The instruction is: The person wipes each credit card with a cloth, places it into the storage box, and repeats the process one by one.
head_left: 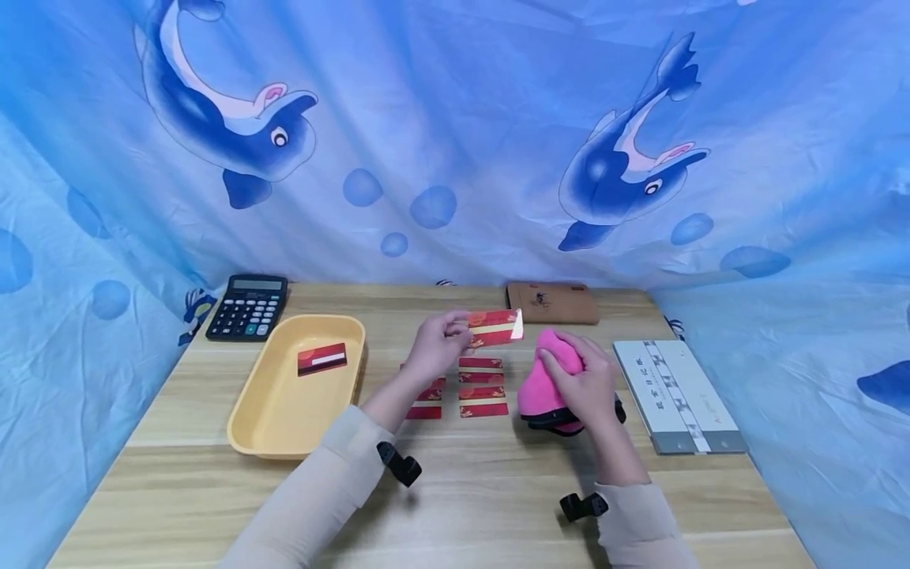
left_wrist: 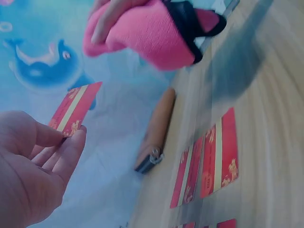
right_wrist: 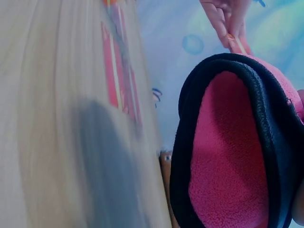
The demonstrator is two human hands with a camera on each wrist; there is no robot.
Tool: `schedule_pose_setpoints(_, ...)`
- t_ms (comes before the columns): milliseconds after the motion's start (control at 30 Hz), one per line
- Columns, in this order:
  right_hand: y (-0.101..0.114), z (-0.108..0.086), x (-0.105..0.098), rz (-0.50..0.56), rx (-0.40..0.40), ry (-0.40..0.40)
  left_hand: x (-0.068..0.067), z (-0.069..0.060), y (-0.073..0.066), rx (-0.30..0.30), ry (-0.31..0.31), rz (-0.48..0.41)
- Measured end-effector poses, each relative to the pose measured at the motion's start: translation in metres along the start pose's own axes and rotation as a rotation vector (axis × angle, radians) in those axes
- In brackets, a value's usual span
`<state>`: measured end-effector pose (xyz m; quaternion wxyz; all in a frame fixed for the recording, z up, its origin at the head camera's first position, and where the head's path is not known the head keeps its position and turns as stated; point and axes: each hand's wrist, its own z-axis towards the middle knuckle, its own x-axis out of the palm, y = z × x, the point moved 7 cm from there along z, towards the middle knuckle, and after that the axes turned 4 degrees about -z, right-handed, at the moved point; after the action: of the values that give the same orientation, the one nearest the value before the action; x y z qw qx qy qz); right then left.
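Note:
My left hand (head_left: 437, 348) pinches a red card with a pale stripe (head_left: 490, 327) by its edge, raised above the table; in the left wrist view the card (left_wrist: 76, 108) is tilted between thumb and fingers. To the right, my right hand (head_left: 592, 387) grips a bunched pink fleece cloth with black edging (head_left: 543, 387), also off the table. From the right wrist camera the black-edged cloth (right_wrist: 230, 152) shows folded over, a hollow facing me. Below the hands, more red cards (head_left: 483, 393) lie in two columns, the left one partly hidden by my left arm.
A yellow tray (head_left: 245, 403) on the left holds one red card (head_left: 321, 359). Behind it stands a black calculator (head_left: 247, 308). A brown wallet (head_left: 553, 303) lies at the back edge, and a grey-white notebook (head_left: 678, 395) at the right. A dolphin-print curtain (head_left: 455, 142) hangs behind.

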<state>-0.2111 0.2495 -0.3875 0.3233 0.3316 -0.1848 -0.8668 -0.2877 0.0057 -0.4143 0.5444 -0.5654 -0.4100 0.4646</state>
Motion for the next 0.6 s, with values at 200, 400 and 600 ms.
schedule_pose_setpoints(200, 0.017, 0.004, 0.012, -0.024, -0.07, -0.036, -0.004, -0.022, -0.004, 0.049, -0.013, -0.009)
schedule_pose_setpoints(400, 0.037, 0.002, 0.032, -0.116, -0.134, -0.045, 0.002, -0.038, -0.001, 0.087, 0.014, 0.034)
schedule_pose_setpoints(600, 0.067, -0.004, 0.056, -0.071, -0.213, 0.014, 0.016, -0.045, 0.001, 0.131, 0.065, 0.058)
